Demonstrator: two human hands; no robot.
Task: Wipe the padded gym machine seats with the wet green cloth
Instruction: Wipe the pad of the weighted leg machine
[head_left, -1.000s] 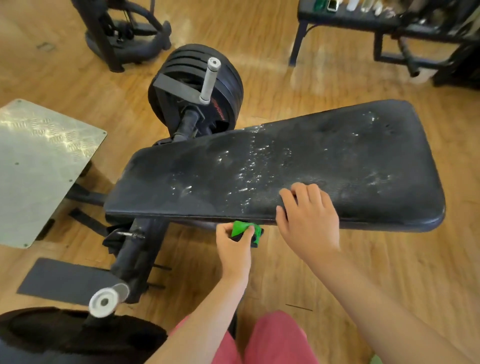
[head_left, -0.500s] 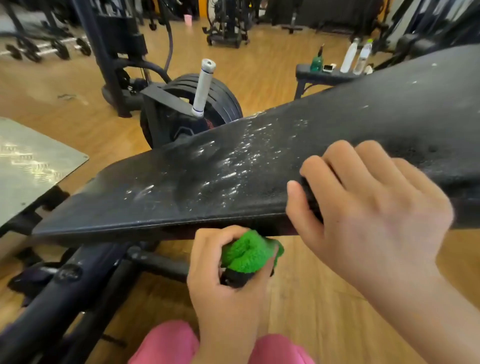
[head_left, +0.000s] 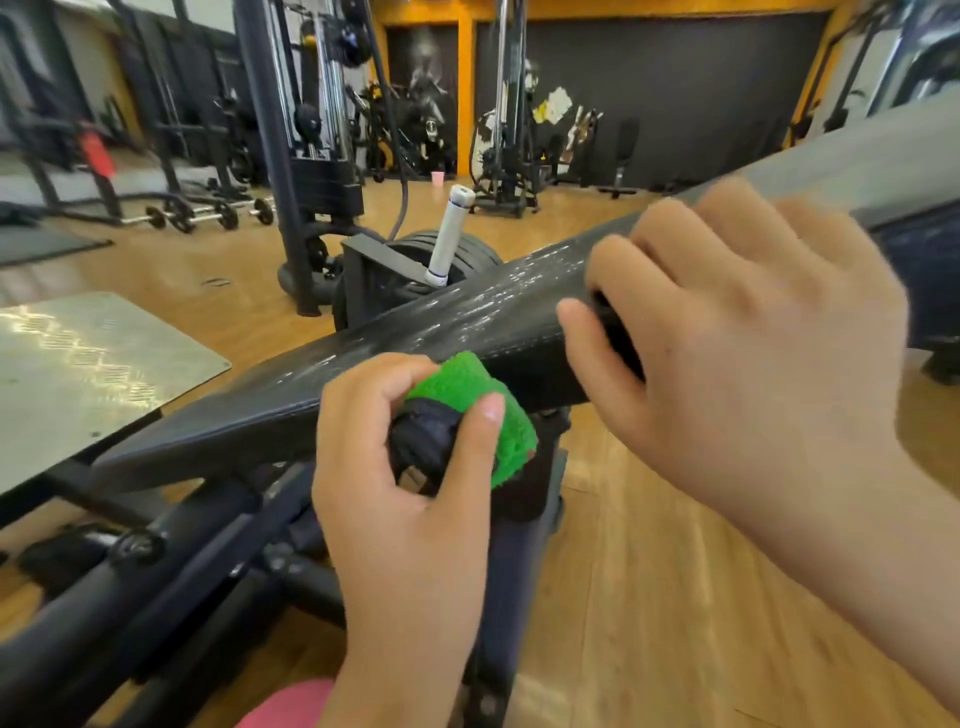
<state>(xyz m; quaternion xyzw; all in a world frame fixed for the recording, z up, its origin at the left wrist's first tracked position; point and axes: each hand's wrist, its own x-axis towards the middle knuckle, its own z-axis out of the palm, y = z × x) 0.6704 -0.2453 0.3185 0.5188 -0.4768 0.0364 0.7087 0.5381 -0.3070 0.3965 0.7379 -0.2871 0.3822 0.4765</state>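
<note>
A long black padded seat (head_left: 467, 317) crosses the view on a slant, its long axis running from about 8 o'clock at lower left to 2 o'clock at upper right, and its top shines with streaks of wetness. A ridged metal plate (head_left: 78, 364) lies flat at 9 o'clock, and a stack of weight plates (head_left: 415, 249) stands behind the seat at 12 o'clock. The right hand (head_left: 727, 332), large and slightly blurred, grips the seat's near edge at 2 o'clock, with fingers curled over the top and the thumb on the side wall. The left hand (head_left: 410, 457), at centre, is closed round the bunched green cloth (head_left: 467, 384), thumb and fingers pinching it together with a dark wad that cannot be identified. The cloth sits at the seat's near side wall, seemingly touching it, just beside the right thumb at its 8 o'clock. From the left hand the wet top lies toward 12 o'clock, so the cloth likely needs to rise over the edge, then travel along the 8-to-2 line.
</note>
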